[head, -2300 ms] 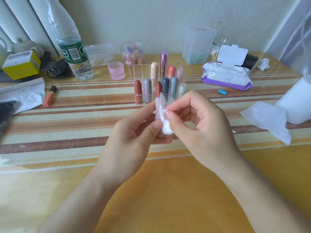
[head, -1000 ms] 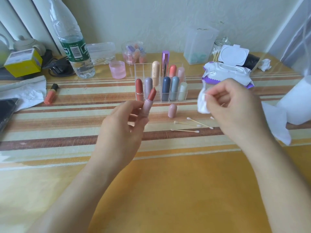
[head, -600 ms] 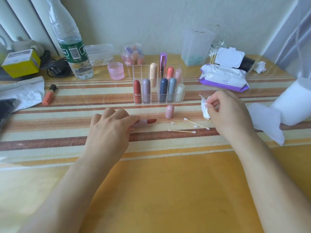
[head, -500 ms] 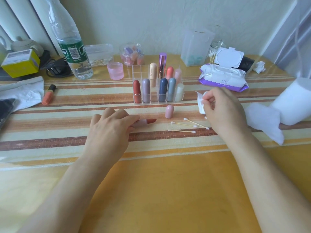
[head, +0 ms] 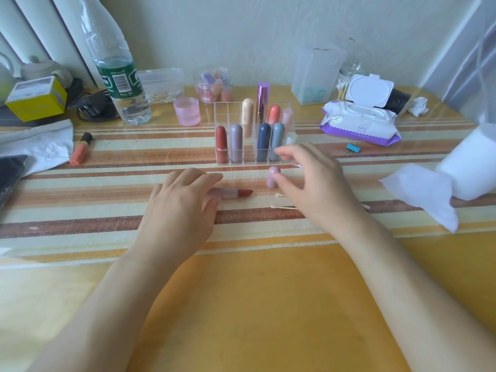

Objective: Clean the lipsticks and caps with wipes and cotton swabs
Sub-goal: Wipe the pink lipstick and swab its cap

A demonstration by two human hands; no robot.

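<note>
An uncapped pink lipstick point(head: 233, 193) with a red tip lies on the striped mat, tip pointing right. My left hand point(head: 182, 208) lies over its base and holds it between thumb and fingers. The lipstick's pink cap point(head: 273, 178) stands upright just to the right. My right hand point(head: 314, 183) hovers beside the cap with fingers spread and the thumb close to it; no wipe shows in this hand. Cotton swabs point(head: 284, 207) lie partly under that hand. A clear organizer point(head: 255, 163) behind holds several capped lipsticks.
An open wipes pack point(head: 359, 124) sits back right, with a loose wipe point(head: 424, 194) and paper roll point(head: 472, 162) at the right. A water bottle point(head: 120, 76), pink cup point(head: 187, 111), orange lipstick point(head: 80, 151) and phone point(head: 10, 173) are on the left.
My left hand laid the lipstick down on the mat. My right hand, which held a wipe off to the right, has moved left to the pink cap and the wipe is out of sight.
</note>
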